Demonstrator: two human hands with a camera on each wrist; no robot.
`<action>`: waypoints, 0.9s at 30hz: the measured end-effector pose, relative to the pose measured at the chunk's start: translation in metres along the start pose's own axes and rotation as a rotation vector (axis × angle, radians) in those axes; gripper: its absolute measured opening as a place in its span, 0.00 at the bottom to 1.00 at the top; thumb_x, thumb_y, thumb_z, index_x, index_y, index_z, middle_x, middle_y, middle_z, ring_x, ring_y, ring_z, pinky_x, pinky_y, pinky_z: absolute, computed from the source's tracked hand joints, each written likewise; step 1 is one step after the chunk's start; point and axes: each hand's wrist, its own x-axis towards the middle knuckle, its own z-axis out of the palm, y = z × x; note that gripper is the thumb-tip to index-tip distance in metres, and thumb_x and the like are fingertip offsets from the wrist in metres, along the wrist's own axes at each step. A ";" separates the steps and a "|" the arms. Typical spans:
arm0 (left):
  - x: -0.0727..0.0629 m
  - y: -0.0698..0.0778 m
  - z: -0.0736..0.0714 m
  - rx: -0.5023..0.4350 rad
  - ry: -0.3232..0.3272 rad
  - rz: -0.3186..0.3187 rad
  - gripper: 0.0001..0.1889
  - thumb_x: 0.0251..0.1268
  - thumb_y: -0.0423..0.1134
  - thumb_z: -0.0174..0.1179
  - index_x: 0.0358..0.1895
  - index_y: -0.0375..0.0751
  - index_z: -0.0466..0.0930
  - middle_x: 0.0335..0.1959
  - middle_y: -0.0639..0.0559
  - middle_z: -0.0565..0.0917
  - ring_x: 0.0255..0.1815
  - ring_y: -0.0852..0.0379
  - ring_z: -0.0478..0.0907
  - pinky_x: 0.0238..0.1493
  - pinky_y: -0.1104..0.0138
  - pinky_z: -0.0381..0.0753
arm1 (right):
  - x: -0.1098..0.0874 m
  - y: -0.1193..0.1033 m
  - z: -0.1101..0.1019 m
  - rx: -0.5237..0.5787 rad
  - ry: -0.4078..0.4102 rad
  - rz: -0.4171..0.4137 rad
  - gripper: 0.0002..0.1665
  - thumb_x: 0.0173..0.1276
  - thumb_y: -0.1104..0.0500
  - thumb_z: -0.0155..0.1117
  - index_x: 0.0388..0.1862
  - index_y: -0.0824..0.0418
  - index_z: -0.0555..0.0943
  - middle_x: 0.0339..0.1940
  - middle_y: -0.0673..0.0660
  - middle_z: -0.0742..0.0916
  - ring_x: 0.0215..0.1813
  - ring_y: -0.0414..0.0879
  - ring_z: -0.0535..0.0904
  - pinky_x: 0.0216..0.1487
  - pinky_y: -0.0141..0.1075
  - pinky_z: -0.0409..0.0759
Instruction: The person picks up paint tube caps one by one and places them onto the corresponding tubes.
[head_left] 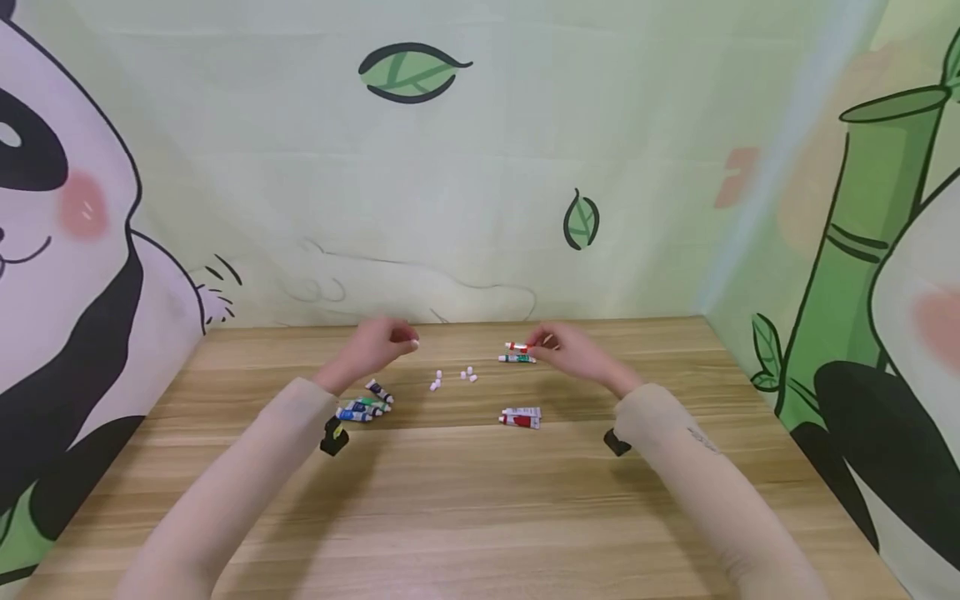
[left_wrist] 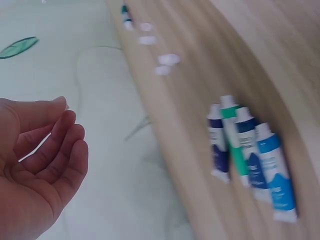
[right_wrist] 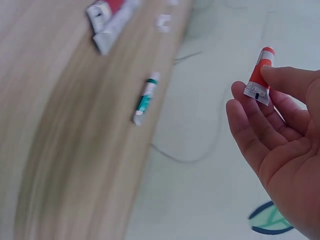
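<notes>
Near the back edge, my left hand (head_left: 378, 346) pinches a small white cap (head_left: 415, 343) between thumb and index finger; in the left wrist view only a sliver of it shows at the fingertips. My right hand (head_left: 570, 354) holds an orange-red paint tube (right_wrist: 260, 75) between thumb and fingers, its flat crimped end toward the palm side and its narrow end pointing away. Just below that tube in the head view lies a green paint tube (head_left: 517, 358) on the table. Several loose white caps (head_left: 438, 375) lie between the hands.
Several blue and green paint tubes (head_left: 363, 408) lie bunched on the wooden table (head_left: 480, 500) below the left hand. A red tube (head_left: 519, 422) and a pale tube (head_left: 521, 412) lie side by side at centre right. A printed backdrop (head_left: 480, 183) rises behind the table's back edge.
</notes>
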 end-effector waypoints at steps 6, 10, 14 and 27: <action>-0.009 0.017 -0.018 0.010 0.058 0.025 0.09 0.72 0.36 0.61 0.47 0.34 0.84 0.41 0.44 0.86 0.42 0.48 0.82 0.46 0.55 0.82 | -0.008 -0.013 -0.015 0.011 0.086 -0.023 0.09 0.75 0.61 0.62 0.49 0.65 0.82 0.44 0.58 0.86 0.47 0.52 0.82 0.50 0.45 0.81; -0.017 0.029 -0.029 0.002 0.087 0.036 0.10 0.73 0.38 0.61 0.49 0.36 0.84 0.42 0.45 0.86 0.43 0.50 0.82 0.46 0.56 0.82 | -0.016 -0.022 -0.026 0.027 0.129 -0.048 0.10 0.74 0.61 0.63 0.50 0.66 0.82 0.45 0.59 0.87 0.47 0.53 0.83 0.50 0.47 0.82; -0.027 0.038 -0.036 -0.014 0.115 0.041 0.11 0.74 0.40 0.61 0.50 0.37 0.83 0.44 0.45 0.86 0.44 0.50 0.82 0.47 0.55 0.82 | -0.024 -0.031 -0.034 0.024 0.147 -0.058 0.10 0.74 0.61 0.64 0.50 0.64 0.82 0.45 0.58 0.87 0.48 0.52 0.83 0.52 0.48 0.82; -0.041 0.065 -0.042 -0.032 0.194 0.060 0.13 0.74 0.43 0.62 0.50 0.38 0.84 0.43 0.48 0.87 0.41 0.52 0.82 0.43 0.58 0.83 | -0.033 -0.051 -0.035 0.094 0.151 -0.095 0.09 0.74 0.60 0.64 0.49 0.62 0.81 0.45 0.56 0.86 0.48 0.51 0.82 0.53 0.47 0.81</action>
